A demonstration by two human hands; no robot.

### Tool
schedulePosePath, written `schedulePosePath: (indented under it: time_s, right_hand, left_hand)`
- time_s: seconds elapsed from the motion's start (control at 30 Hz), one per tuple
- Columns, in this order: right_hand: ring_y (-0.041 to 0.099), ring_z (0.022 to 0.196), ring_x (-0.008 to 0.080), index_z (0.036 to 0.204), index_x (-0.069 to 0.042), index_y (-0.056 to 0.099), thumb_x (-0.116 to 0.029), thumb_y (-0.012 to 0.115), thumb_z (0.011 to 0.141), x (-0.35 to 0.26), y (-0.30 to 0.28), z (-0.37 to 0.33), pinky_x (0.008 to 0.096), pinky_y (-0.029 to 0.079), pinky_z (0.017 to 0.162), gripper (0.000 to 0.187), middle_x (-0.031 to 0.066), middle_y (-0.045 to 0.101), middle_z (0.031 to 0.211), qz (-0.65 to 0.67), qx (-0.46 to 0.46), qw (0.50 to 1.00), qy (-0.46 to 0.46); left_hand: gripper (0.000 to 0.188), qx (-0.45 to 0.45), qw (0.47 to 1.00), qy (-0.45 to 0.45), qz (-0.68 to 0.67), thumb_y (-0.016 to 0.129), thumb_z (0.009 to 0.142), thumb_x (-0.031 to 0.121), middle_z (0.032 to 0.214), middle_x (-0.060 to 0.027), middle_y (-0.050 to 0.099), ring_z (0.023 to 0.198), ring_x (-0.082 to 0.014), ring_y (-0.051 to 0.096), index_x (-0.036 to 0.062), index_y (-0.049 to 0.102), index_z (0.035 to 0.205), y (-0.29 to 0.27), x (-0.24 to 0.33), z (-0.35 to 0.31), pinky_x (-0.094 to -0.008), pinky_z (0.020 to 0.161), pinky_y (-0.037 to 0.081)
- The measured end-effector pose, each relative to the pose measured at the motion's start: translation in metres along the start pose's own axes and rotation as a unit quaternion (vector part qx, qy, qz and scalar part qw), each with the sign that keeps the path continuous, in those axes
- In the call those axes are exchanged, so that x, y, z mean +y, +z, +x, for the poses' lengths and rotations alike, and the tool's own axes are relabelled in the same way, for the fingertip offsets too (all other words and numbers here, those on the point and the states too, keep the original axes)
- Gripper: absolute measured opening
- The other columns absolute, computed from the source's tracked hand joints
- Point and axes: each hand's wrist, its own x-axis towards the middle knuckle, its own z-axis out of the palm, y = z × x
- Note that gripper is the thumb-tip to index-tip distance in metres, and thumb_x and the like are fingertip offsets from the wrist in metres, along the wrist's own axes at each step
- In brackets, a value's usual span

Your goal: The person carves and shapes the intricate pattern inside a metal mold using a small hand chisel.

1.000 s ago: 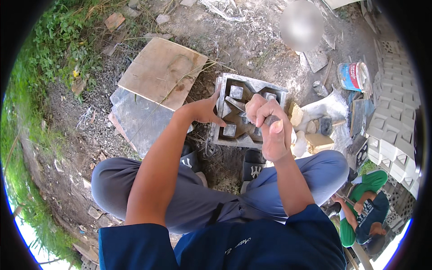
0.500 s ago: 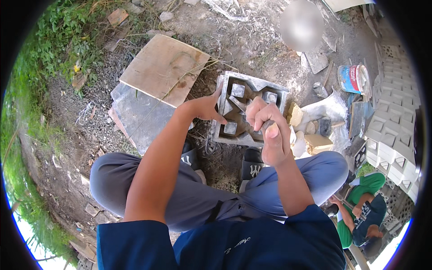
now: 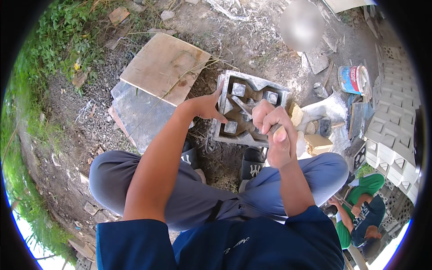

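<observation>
A grey metal mould [image 3: 218,131], shaped like an open box with several square raised blocks inside, stands on the ground in front of my feet. My left hand [image 3: 209,106] spreads over its left wall, thumb inside near the lower-left block and fingers along the outer side. My right hand [image 3: 276,128] is closed above the mould's right part, with the end of a handle showing by the thumb. A narrow grey metal tool [image 3: 242,105] lies in the mould between the blocks and appears to run up to that fist; most of it is hidden.
A plywood board [image 3: 164,67] lies over grey sheets [image 3: 139,117] at left. On the right are a paint bucket [image 3: 353,80], plastic sheeting [image 3: 326,108], rubble and stacked pale blocks [image 3: 389,126]. A person in green trousers [image 3: 360,209] works at lower right.
My right hand has shifted slightly right and toward me, and the grey tool in the mould has moved a little right. My left hand stays on the wall.
</observation>
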Motion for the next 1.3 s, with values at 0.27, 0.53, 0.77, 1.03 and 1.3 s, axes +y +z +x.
schedulePosePath:
  time_s: [0.27, 0.53, 0.77, 1.03, 1.3]
  right_hand:
    - [0.039, 0.079, 0.0156, 0.094, -0.003, 0.048, -0.047, 0.037, 0.112, 0.003, -0.003, 0.004, 0.0309, 0.034, 0.074, 0.049, 0.0079, 0.047, 0.086, 0.015, 0.029, 0.999, 0.004]
    - [0.035, 0.080, 0.0155, 0.092, -0.005, 0.044, -0.057, 0.041, 0.109, -0.002, -0.004, 0.011, 0.0308, 0.031, 0.076, 0.055, 0.0065, 0.043, 0.086, 0.017, 0.042, 0.998, 0.051]
    - [0.035, 0.081, 0.0148, 0.094, -0.004, 0.045, -0.056, 0.039, 0.110, -0.014, -0.005, 0.019, 0.0304, 0.032, 0.076, 0.055, 0.0062, 0.044, 0.088, 0.034, 0.045, 0.998, 0.042]
    - [0.036, 0.082, 0.0149, 0.093, -0.004, 0.046, -0.055, 0.037, 0.111, -0.008, 0.000, 0.022, 0.0300, 0.034, 0.077, 0.055, 0.0062, 0.044, 0.089, 0.001, 0.045, 0.999, 0.027]
    - [0.036, 0.081, 0.0147, 0.094, -0.004, 0.047, -0.057, 0.037, 0.111, -0.013, -0.001, 0.022, 0.0301, 0.033, 0.077, 0.056, 0.0065, 0.046, 0.089, -0.002, 0.045, 0.998, 0.042]
  left_hand:
    - [0.149, -0.006, 1.000, -0.010, -0.006, 0.096, 0.069, 0.041, 0.149, -0.0296, 0.054, 0.139, -0.0347, 0.053, 0.0022, -0.011, 0.165, -0.002, 0.009, -0.003, -0.0397, 0.117, 0.038]
    - [0.144, 0.004, 0.999, 0.034, -0.036, 0.096, 0.070, 0.038, 0.161, -0.0250, 0.040, 0.150, -0.0295, 0.039, 0.0025, -0.005, 0.166, 0.003, 0.000, 0.001, -0.0398, 0.123, 0.029]
    - [0.145, 0.010, 1.000, 0.004, 0.003, 0.096, 0.069, 0.041, 0.160, -0.0264, 0.041, 0.148, -0.0327, 0.042, 0.0044, -0.006, 0.166, -0.003, -0.001, -0.004, -0.0408, 0.122, 0.032]
    - [0.148, 0.009, 1.000, -0.006, 0.022, 0.095, 0.069, 0.039, 0.154, -0.0308, 0.048, 0.145, -0.0371, 0.047, 0.0011, -0.011, 0.165, -0.002, 0.007, -0.007, -0.0407, 0.121, 0.034]
    - [0.146, 0.012, 0.999, 0.024, -0.016, 0.096, 0.069, 0.034, 0.156, -0.0288, 0.046, 0.147, -0.0340, 0.045, 0.0018, -0.008, 0.166, 0.000, 0.011, -0.006, -0.0402, 0.122, 0.033]
